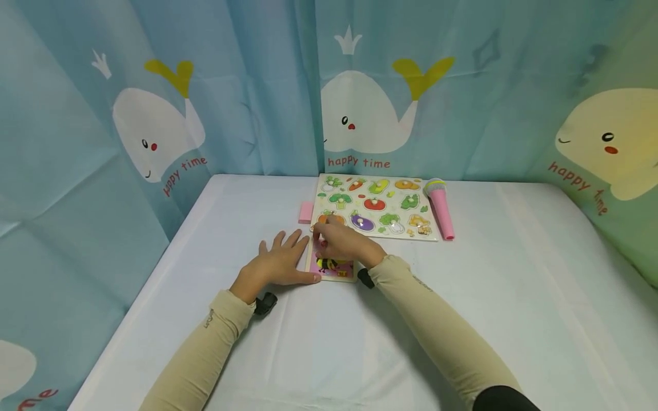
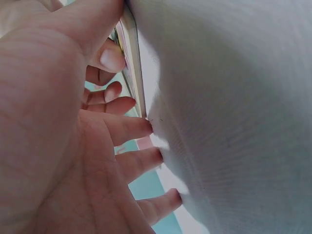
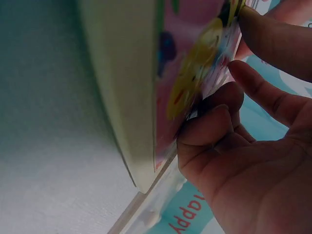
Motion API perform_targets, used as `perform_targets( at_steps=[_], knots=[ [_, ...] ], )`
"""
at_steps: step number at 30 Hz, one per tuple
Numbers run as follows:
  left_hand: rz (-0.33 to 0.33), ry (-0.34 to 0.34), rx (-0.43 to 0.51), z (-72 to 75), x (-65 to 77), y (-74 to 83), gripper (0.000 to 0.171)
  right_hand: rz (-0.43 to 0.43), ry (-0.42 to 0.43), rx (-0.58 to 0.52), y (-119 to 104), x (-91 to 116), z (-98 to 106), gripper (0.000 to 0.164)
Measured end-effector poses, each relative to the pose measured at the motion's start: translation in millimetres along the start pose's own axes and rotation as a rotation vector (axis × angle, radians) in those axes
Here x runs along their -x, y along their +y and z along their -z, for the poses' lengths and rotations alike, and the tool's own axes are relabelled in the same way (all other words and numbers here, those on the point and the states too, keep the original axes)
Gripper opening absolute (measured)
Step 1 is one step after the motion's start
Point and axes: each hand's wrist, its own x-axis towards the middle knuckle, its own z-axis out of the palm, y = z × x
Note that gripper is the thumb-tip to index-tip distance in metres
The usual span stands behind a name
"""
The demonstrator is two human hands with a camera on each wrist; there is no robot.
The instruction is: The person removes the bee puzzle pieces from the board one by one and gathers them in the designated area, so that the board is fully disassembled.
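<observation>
A small pink picture board with a bee on it (image 1: 334,268) and a pale edge (image 3: 126,87) lies flat on the white-covered table. My left hand (image 1: 280,264) is at its left side, fingers spread, the thumb along the near left corner and the index fingertip by the far left corner. Over the board's upper part bends my right hand (image 1: 346,240), its fingers partly curled and fingertips at the picture surface. A small red patch shows by those fingertips; whether they pinch something is hidden. The right wrist view shows a yellow shape (image 3: 195,73) on the pink picture.
Just behind the small board lies a larger vegetable puzzle board (image 1: 360,197) with several knobbed pieces. A pink toy microphone (image 1: 441,208) lies along its right side, and a pink block (image 1: 305,212) sits at its left. Blue whale-print curtains (image 1: 267,85) hang behind the table.
</observation>
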Motion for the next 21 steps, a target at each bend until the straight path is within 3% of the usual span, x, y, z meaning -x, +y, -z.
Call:
perform_targets(
  at_steps=[7,14,21],
  knots=[
    [0.001,0.0,-0.021,-0.4,-1.9,-0.7,0.104,0.006,0.012,-0.007,7,-2,0,0.025],
    [0.009,-0.004,-0.006,-0.5,-2.7,-1.2,0.105,0.126,0.006,0.06,17,-2,5,0.021],
    [0.013,-0.008,0.006,4.0,-2.7,-5.2,0.102,0.24,-0.005,0.09,30,-6,12,0.028]
  ],
)
